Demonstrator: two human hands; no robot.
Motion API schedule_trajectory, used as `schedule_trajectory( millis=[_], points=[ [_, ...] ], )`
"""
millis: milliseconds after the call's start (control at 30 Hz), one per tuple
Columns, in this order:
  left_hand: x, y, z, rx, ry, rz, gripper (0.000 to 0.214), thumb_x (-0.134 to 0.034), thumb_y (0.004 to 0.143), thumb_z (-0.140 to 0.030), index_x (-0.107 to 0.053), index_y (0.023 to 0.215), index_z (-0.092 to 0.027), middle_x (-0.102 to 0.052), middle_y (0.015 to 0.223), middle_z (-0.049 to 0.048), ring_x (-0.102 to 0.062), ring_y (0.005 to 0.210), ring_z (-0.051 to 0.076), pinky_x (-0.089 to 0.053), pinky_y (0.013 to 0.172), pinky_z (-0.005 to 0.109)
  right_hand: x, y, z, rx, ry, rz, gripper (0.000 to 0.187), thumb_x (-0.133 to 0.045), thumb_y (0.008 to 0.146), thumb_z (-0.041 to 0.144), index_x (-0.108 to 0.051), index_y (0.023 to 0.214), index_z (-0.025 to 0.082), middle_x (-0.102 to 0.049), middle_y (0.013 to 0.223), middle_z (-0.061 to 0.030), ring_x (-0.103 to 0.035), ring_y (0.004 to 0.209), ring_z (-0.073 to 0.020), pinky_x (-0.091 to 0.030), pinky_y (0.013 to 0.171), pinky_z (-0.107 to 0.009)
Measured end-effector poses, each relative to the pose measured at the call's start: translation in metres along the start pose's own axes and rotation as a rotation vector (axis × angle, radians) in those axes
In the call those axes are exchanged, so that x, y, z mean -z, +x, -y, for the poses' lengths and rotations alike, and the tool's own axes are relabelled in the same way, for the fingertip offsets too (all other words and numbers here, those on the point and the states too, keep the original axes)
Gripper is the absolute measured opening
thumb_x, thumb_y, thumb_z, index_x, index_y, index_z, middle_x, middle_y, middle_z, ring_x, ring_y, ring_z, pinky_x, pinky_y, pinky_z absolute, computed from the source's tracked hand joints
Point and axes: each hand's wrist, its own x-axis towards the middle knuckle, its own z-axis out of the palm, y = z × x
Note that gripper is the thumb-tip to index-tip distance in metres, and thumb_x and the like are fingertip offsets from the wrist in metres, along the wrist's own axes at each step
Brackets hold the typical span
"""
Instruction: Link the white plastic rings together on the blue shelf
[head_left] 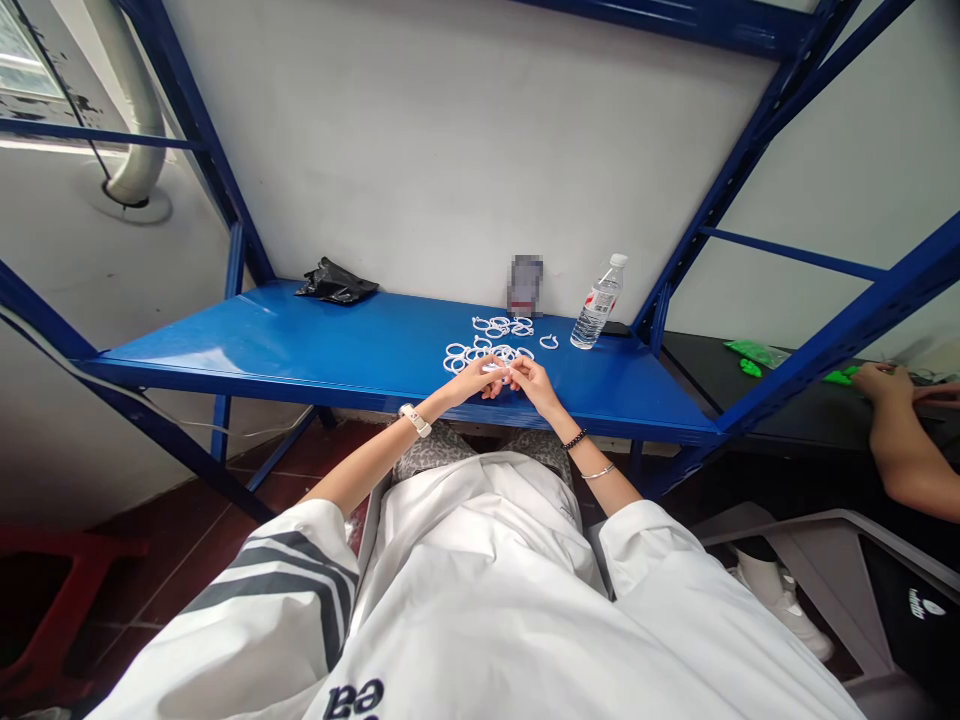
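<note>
My left hand (477, 380) and my right hand (531, 384) meet above the front edge of the blue shelf table, fingertips pinched close together. A small white piece (491, 368) shows at the left fingers; it looks like one of the white rings, though the fingers cover most of it. What the right fingertips pinch is too small to make out. Just behind the hands lies a loose heap of white rings (455, 356), some with a small tab. Farther back is a second group of white rings (495, 326), with a single ring (549, 342) to its right.
A clear water bottle (597, 305) stands at the back right, by a dark flat object (616, 329). A blurred upright item (525, 285) leans near the wall. At the back left sits a black plastic bag (337, 282). Another person's hand (885, 382) works by green pieces (757, 353).
</note>
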Motion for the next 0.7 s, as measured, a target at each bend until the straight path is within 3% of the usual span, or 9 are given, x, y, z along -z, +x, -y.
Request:
schedule_trajectory(
  millis=[300, 467, 700],
  points=[
    [0.001, 0.001, 0.003, 0.0, -0.012, -0.028, 0.05, -0.077, 0.082, -0.057, -0.052, 0.103, -0.018, -0.06, 0.058, -0.0052, -0.054, 0.053, 0.009, -0.037, 0.051, 0.021, -0.001, 0.001, -0.002, -0.01, 0.025, 0.009, 0.051, -0.075, 0.073, 0.07, -0.058, 0.079, 0.022, -0.065, 0.064, 0.0025, -0.057, 0.055, -0.0113, -0.048, 0.056, -0.027],
    [0.004, 0.003, 0.008, -0.012, -0.077, -0.047, 0.052, -0.08, 0.08, -0.041, -0.048, 0.116, -0.019, -0.061, 0.059, -0.0068, -0.054, 0.053, 0.009, -0.035, 0.052, 0.02, -0.002, 0.001, -0.003, -0.011, 0.026, -0.022, 0.049, -0.078, 0.071, 0.067, -0.058, 0.08, 0.023, -0.067, 0.069, 0.0001, -0.061, 0.059, -0.015, -0.052, 0.059, -0.031],
    [0.005, 0.003, 0.006, 0.013, -0.177, -0.057, 0.057, -0.084, 0.076, -0.035, -0.053, 0.119, -0.016, -0.057, 0.06, -0.0071, -0.054, 0.052, 0.009, -0.034, 0.052, 0.021, 0.0, 0.002, -0.007, 0.01, 0.003, -0.051, 0.052, -0.082, 0.066, 0.067, -0.059, 0.08, 0.023, -0.065, 0.075, 0.0001, -0.063, 0.066, -0.0167, -0.056, 0.065, -0.033]
  ],
)
